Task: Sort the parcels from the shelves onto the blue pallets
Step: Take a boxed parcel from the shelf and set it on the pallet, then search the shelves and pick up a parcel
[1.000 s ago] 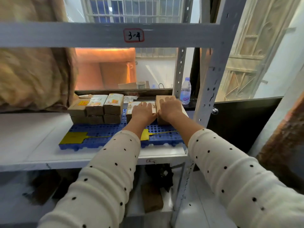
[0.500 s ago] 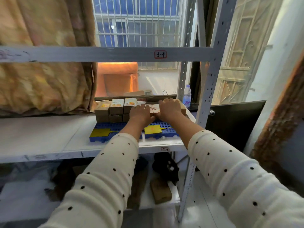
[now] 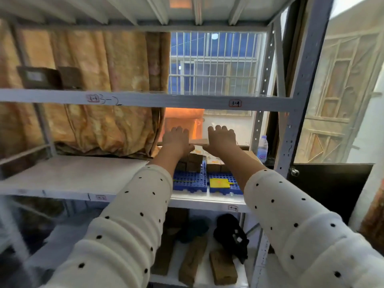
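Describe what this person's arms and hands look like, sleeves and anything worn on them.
Both arms wear long cream-white sleeves of a soft, knit-like fabric, scattered with small black dots. The left sleeve and right sleeve match and end partway up the forearms. The left hand and right hand are bare: no gloves, and no rings, watch or bracelets that I can see.
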